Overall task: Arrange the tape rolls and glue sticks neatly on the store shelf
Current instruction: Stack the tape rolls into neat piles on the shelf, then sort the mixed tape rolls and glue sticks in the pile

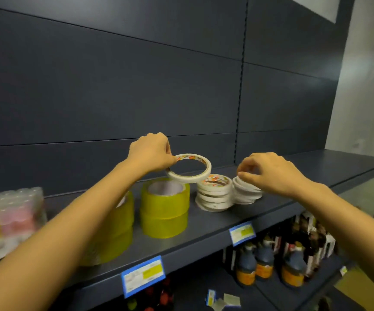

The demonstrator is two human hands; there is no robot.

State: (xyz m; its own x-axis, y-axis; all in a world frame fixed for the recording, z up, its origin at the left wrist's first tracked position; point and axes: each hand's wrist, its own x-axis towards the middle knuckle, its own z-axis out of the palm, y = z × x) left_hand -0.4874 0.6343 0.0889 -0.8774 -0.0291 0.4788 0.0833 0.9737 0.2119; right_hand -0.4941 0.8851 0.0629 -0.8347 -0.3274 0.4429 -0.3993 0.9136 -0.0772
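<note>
"Tape roll (187, 177), where?"
"Frame centre, held just above yellow rolls (164, 209), left hand (151, 153) pinching its rim."
"Right hand (269, 171)?"
"Centre-right, fingers pinching top of white stack (245, 195) on shelf (204, 234). Second white stack (213, 196) just beside, on its left."

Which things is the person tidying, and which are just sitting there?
Being tidied: thin white tape roll, pinched by the left hand; middle white stack; right white stack, top held by the right hand; yellow tape rolls; wrapped pack, perhaps glue, too blurry to tell.
Just sitting there: bottles below; price tags; paper scraps.
</note>
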